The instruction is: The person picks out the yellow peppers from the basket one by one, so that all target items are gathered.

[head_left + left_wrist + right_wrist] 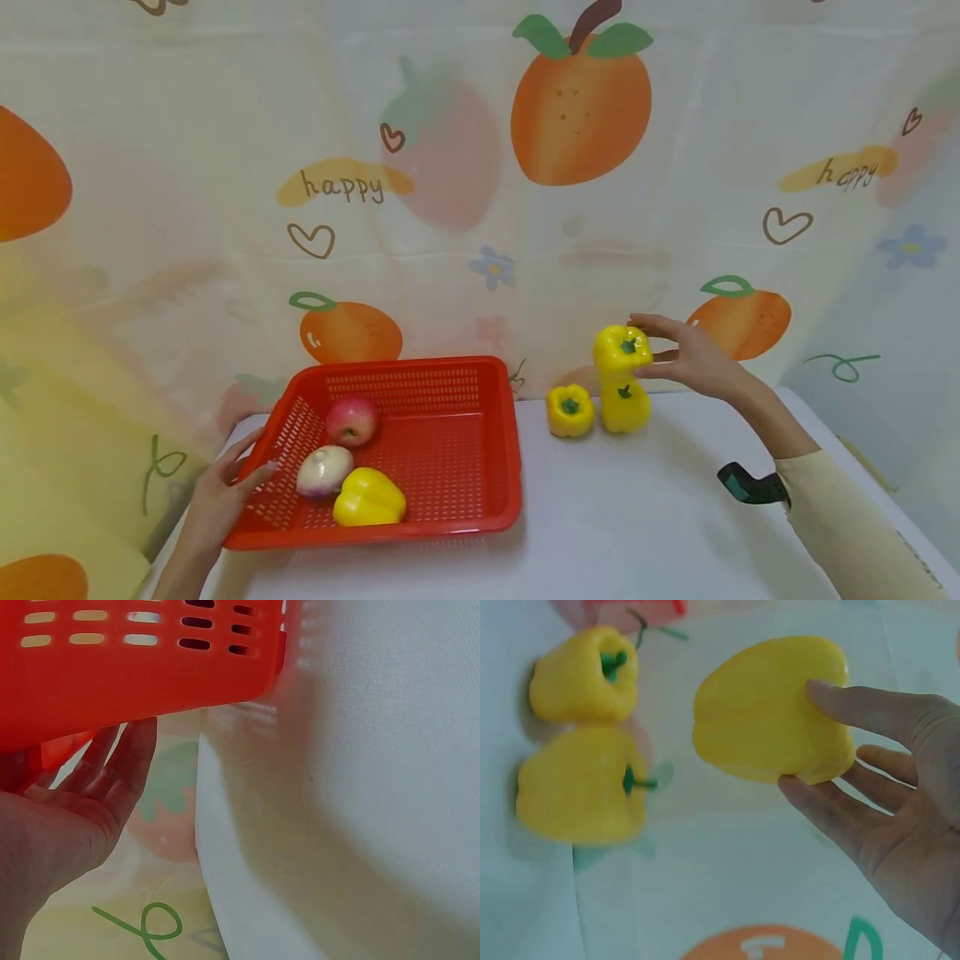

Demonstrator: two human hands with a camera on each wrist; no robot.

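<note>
In the head view my right hand pinches a yellow bell pepper between thumb and fingers, raised in front of the wall sheet. Right below it in that view stands a second yellow bell pepper, with a third yellow bell pepper close on its left. The right wrist view shows the held pepper apart from those two. My left hand grips the left rim of a red plastic basket; its fingers reach the rim in the left wrist view.
Inside the basket lie a red apple, a round white-and-purple vegetable and a yellow bell pepper. The white table ends at a fruit-patterned sheet hanging behind it.
</note>
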